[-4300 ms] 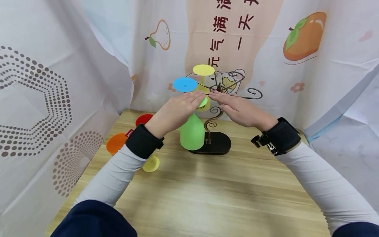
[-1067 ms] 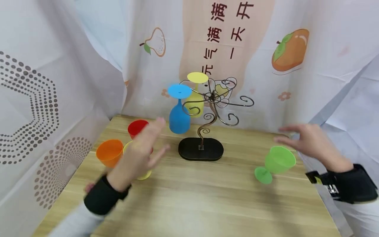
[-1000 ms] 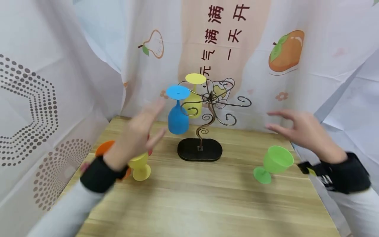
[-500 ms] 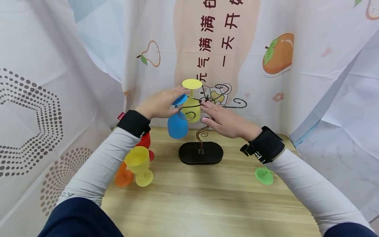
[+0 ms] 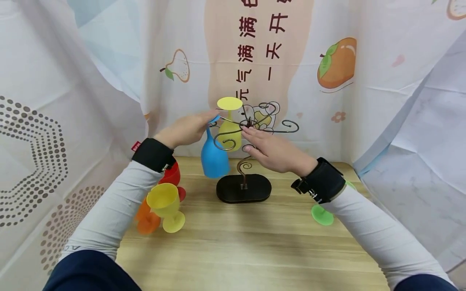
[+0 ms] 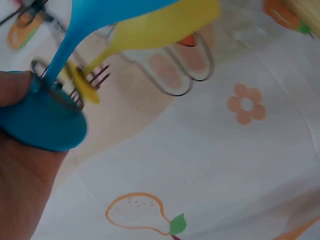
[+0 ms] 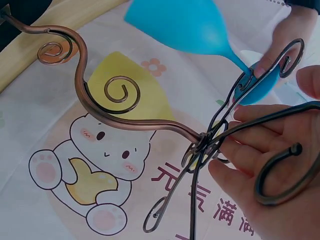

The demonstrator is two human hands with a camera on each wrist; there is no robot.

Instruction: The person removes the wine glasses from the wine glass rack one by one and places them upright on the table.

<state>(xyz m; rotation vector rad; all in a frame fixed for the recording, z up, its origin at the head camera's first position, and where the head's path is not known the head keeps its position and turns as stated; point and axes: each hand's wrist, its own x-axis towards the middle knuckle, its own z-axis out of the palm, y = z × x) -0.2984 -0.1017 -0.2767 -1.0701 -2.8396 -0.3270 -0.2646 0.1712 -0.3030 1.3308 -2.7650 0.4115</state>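
My left hand (image 5: 186,129) pinches the foot of an upside-down blue plastic goblet (image 5: 214,161). In the left wrist view the thumb lies on the foot (image 6: 45,122), beside a curl of the wire rack. The goblet hangs tilted, its bowl lower and toward the right. My right hand (image 5: 278,151) reaches under the arms of the bronze wire goblet rack (image 5: 260,190), fingers extended and fingertips at the hub. In the right wrist view the palm (image 7: 280,200) faces up behind a rack arm. A yellow goblet (image 5: 229,103) hangs upside down on a rear arm.
Left on the wooden table stand a red goblet (image 5: 172,176), a yellow goblet (image 5: 164,201) and an orange goblet (image 5: 148,223), partly covered by the left arm. A green goblet (image 5: 322,215) stands at right, mostly hidden by the right arm. A printed curtain (image 5: 174,101) hangs close behind.
The green goblet went from the rack to the table's right side. Both hands then came back to the rack. Over the last half second the blue goblet tilted and shifted slightly left.
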